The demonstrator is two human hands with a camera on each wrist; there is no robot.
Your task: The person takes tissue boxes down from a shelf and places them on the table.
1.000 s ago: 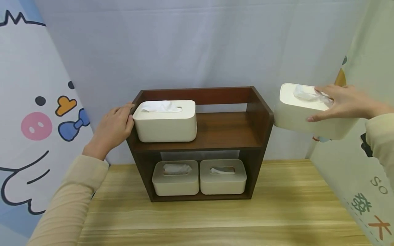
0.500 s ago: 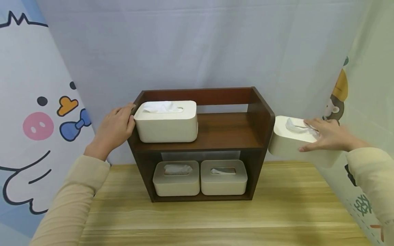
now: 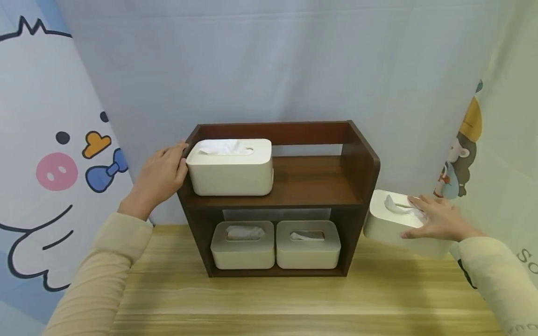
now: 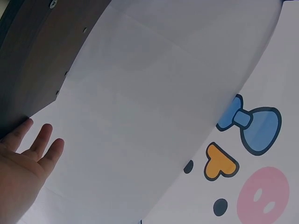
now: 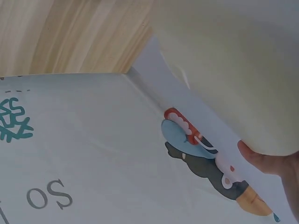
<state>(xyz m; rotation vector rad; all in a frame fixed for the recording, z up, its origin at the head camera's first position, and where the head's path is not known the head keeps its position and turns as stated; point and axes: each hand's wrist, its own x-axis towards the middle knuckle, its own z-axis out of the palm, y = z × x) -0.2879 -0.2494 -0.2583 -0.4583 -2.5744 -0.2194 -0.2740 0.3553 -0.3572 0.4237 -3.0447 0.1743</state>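
While the right hand [image 3: 437,221] is clamped on a cream tissue box [image 3: 384,227], thumb on the front and fingers on the lid, that box hangs at a slant to the right of the brown shelf [image 3: 313,182]. It seems to be up off the counter [image 3: 252,303] below the hand; I can't tell if it touches the shelf. The left hand [image 3: 159,177] rests on the shelf's top left edge, with its fingers apart.

Three boxes are in the shelf. The top box [image 3: 230,179] is just right of the left hand. Between the two hands, the lower left box [image 3: 243,255] and the lower right box [image 3: 308,255] stand side by side. So it looks like three boxes have a place and one, in the right hand, does not.

White tissue shows in every box. By the right hand's fingers, a tissue [image 3: 397,207] pokes up. On the top box, it lies flat. The lower left box shows a puffy lump, the lower right box a thin strip. How full they are is hidden.
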